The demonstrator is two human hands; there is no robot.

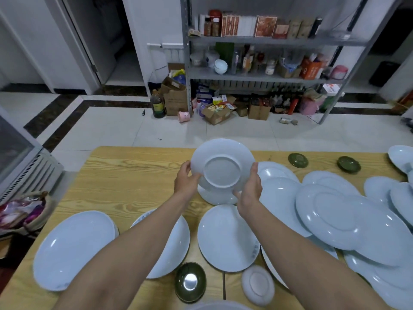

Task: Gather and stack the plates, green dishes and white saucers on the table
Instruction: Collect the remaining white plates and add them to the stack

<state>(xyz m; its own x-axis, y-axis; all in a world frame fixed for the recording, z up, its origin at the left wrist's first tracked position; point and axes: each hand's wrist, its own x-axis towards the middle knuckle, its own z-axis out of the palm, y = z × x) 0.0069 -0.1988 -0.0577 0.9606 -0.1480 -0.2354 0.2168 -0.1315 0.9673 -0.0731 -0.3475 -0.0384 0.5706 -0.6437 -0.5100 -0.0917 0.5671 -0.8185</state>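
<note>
White plate [223, 168] hangs tilted, underside facing the camera, just above a short stack [215, 199] on the wooden counter [134, 175]. Left hand [186, 177] and right hand [250, 186] grip opposite rims, probably to lower it squarely onto that pile.

I see a white plate [223, 166] raised and tilted, underside toward me, above a low stack [218, 198] mid-table; overlapping plates [353, 222] lie right; a near green dish [190, 281] sits beside an upturned saucer [258, 285]; a far green dish [298, 160] has another green dish [348, 164] to its right.
</note>
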